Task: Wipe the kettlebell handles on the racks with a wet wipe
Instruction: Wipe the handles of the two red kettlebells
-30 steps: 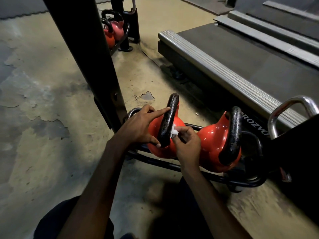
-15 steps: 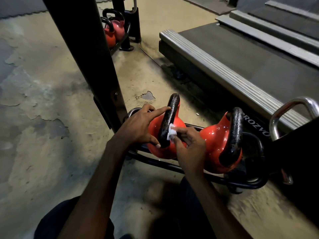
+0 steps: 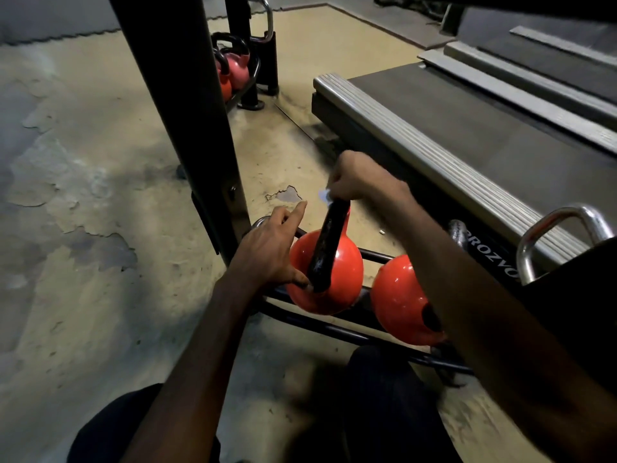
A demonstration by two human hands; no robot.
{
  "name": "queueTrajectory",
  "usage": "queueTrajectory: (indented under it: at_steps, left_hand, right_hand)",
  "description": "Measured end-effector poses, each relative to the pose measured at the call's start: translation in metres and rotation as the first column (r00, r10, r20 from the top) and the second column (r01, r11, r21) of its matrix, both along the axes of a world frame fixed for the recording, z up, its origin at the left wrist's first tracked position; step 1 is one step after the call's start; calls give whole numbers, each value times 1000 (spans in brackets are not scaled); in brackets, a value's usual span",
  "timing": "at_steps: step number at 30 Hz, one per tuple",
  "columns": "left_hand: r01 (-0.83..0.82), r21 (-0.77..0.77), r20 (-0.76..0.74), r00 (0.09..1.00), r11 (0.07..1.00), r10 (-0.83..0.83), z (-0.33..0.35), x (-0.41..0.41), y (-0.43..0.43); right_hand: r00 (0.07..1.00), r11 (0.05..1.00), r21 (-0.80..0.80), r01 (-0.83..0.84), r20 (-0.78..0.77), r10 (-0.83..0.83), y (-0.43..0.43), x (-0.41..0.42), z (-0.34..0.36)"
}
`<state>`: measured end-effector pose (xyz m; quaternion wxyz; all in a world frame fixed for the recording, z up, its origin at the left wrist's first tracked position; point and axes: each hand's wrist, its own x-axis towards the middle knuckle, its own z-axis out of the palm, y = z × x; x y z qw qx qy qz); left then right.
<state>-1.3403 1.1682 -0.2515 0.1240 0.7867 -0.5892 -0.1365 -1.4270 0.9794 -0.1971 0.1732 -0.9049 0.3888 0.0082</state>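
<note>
the red kettlebell [image 3: 340,279] sits at the left end of the low rack [image 3: 337,330], its black handle [image 3: 329,242] running from the near base up and away. the right hand [image 3: 359,177] is curled over the far top end with the white wipe [image 3: 323,194] pinched under it, so the next stroke, i think, goes down toward the person. the left hand [image 3: 267,248] lies spread on the ball's left side, steadying it.

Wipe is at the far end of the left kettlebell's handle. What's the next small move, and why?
Probably draw the right hand and wet wipe down along the black handle toward its near end. The hand grips the handle's far end with the wipe under it, the rest of the handle lies bare, and the left hand rests on the orange kettlebell, steadying it.
</note>
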Motion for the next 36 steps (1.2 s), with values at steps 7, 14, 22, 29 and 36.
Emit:
queueTrajectory:
  at_steps: [7, 14, 22, 29, 36]
  left_hand:
    - [-73, 26, 1, 997, 997, 73, 1, 4, 5]
    - [-53, 54, -9, 999, 997, 54, -1, 1, 2]
    - [136, -46, -98, 985, 990, -139, -7, 5, -3]
    - [235, -195, -15, 970, 952, -242, -2, -6, -9]
    - [409, -355, 21, 902, 840, -430, -7, -94, -25]
  right_hand:
    - [841, 927, 3, -374, -420, 340, 61, 27, 7]
    - [970, 997, -13, -81, -231, 76, -4, 28, 10]
    - [964, 917, 370, 153, 150, -221, -50, -14, -18]
    - [803, 861, 501, 94, 473, -363, -39, -124, -5]
    - [687, 901, 316, 295, 585, -431, -19, -225, -25]
